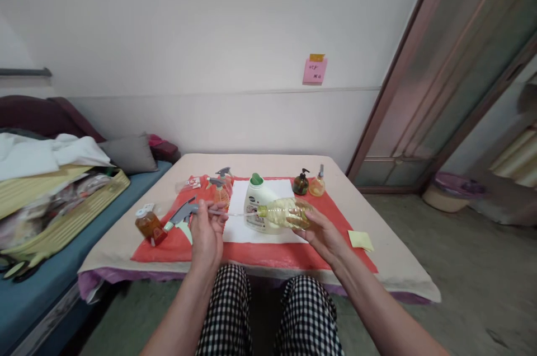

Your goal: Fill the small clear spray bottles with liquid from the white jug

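Yellowish liquid fills the clear bottle point(288, 212), gripped sideways by the right hand point(321, 233) above the white sheet point(241, 216); the left hand point(206, 233) clasps a grey spray trigger point(183, 214), its tube entering the bottle's neck. Behind stands a green-capped white bottle point(257, 202). Beneath lies a red cloth point(268, 252) on a low beige table point(394, 266) by the white wall point(210, 37).

Just one cam here, strapped to the person's head, tilted forward and down over their knees. It sits close above the left hand point(207, 231) and right hand point(321, 233), with the low table point(390, 266) beneath and beyond them.
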The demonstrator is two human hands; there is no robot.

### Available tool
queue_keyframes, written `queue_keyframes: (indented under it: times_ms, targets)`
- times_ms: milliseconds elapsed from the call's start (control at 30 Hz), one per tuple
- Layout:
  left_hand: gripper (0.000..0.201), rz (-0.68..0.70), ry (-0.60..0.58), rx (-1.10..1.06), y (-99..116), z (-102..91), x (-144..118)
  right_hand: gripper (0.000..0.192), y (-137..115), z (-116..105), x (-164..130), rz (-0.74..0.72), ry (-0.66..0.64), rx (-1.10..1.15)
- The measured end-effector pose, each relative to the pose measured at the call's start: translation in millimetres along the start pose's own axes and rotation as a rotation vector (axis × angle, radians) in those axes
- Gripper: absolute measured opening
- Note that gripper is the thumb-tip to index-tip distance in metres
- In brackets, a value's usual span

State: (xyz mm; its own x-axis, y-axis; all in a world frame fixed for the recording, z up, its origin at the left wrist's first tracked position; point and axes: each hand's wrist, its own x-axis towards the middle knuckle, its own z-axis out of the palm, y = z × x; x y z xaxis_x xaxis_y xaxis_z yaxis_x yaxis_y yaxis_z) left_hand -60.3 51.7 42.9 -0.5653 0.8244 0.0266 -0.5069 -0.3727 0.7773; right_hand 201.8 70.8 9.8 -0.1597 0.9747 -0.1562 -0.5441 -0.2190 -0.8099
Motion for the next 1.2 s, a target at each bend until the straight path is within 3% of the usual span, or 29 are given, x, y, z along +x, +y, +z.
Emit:
queue_keyframes:
  times_ms: [300, 467, 700, 1000, 1200]
  targets:
    - [0.047, 0.087, -0.039, 0.094, -0.7, 4.3, -11.1, 0.055, 9.7, 12.4, -19.5, -0.078, 0.005, -0.116]
    - [0.042, 0.054, -0.138, 0.126, 2.0, 6.8, -17.2, 0.056, 19.2, 20.6, -29.5, -0.157, 0.051, -0.107]
    - [0.043, 0.148, -0.040, 0.081, 14.7, 11.1, -10.2, 0.051, 20.6, 1.4, -30.3, -0.134, 0.157, 0.060]
    - [0.038, 0.150, -0.063, 0.103, -4.4, 15.9, -4.5, 0.042, 25.4, -14.1, -37.2, -0.119, 0.150, 0.073]
    - [0.038, 0.101, -0.143, 0.142, -18.4, 16.1, -10.6, 0.052, 26.9, -10.7, -42.3, -0.109, 0.184, 0.050]
